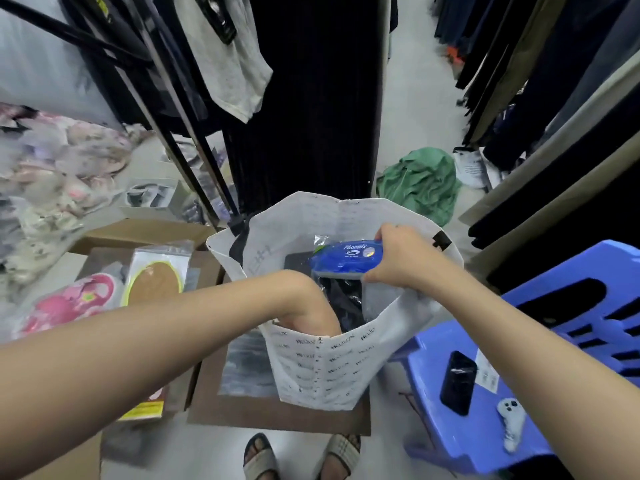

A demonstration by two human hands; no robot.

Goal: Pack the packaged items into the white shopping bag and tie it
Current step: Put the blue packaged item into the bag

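A white shopping bag (322, 368) stands open on a sheet of cardboard (277, 414) on the floor, with dark packaged clothing (341, 299) inside. The right hand (401, 258) holds a blue packet (343, 256) over the bag's mouth, its grip closed round one end. The left hand (306, 306) reaches down inside the bag, its grip hidden. The packet looks light, soft and slick in its wrapper, and is probably best held across its width. More packets (156, 271) lie beside the cardboard's left edge. A phone (459, 382) rests on a blue stool (485, 427) to the right.
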